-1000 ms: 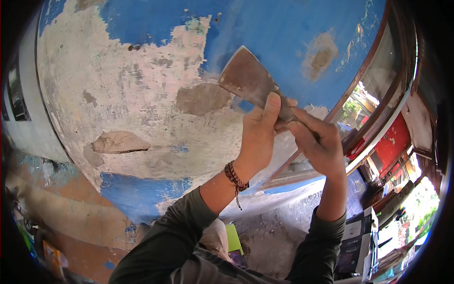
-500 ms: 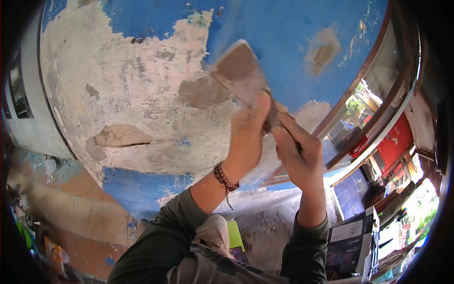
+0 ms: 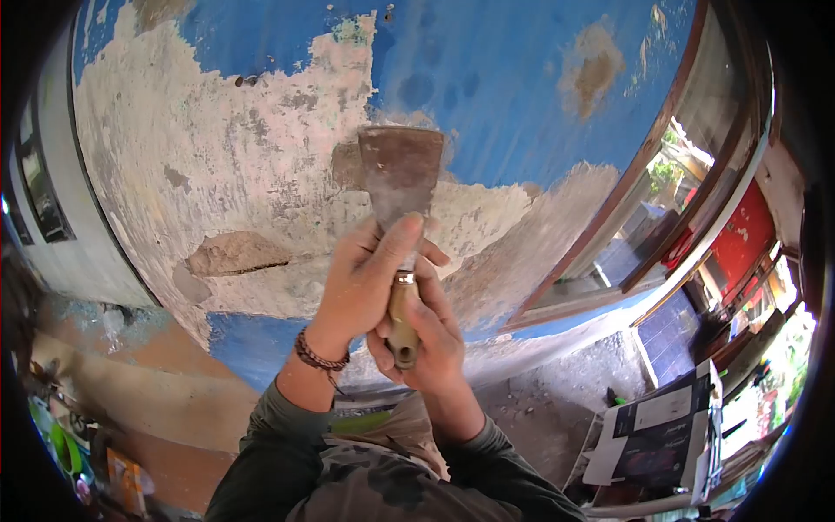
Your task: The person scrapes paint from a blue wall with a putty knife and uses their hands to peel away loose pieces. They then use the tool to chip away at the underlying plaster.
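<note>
Both hands grip one paint scraper, its wide, worn metal blade pointing up over the wall. My left hand, with a braided bracelet at the wrist, is closed near the base of the blade, thumb lying along the metal. Lower down, my right hand wraps the tan handle, whose holed end shows between the palms. Behind the tool stands the wall, bare and pale where the blue paint has come off. The blade's top edge overlaps the border between bare plaster and blue.
A wood-framed window is on the right of the wall. Below it, a black and white cardboard box sits near the rubble-strewn floor. A broken plaster patch marks the lower left wall. Assorted items, one bright green, lie at lower left.
The scraper has swung from a leftward tilt to nearly upright and come lower. Both hands have moved down and left, the right one now lower on the handle.
</note>
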A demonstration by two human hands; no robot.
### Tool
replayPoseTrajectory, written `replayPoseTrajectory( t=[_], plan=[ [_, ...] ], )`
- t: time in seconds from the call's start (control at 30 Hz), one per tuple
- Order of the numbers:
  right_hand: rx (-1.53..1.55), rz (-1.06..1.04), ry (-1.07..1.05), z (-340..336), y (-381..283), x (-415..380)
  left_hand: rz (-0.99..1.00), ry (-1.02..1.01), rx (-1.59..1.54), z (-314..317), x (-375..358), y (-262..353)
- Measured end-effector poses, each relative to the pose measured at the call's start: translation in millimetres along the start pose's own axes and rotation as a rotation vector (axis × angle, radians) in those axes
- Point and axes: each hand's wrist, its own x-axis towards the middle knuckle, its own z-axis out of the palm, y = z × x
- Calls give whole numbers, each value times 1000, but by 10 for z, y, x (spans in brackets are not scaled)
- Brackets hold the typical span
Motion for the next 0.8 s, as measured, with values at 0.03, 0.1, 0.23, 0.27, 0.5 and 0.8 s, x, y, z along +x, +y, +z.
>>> replayPoseTrajectory(
  t=[0.03, 0.1, 0.23, 0.27, 0.5, 0.8],
  plan=[
    [13, -40, -11, 32, 91, 29, 5, -6, 46, -61, -9, 30],
    [18, -48, 48, 151, 195, 17, -20, -55, 104, -162, -22, 126],
    [-60, -70, 192, 428, 260, 27, -85, -67, 140, -302, 2, 132],
    [-88, -97, 206, 471, 264, 47, -114, -54, 116, -308, 15, 168],
    [-102, -50, 257, 574, 186, 3, -85, 26, 141, -239, -19, 177],
    [-46, -24, 262, 645, 57, -26, -106, 47, 121, -202, -3, 215]
  ],
)
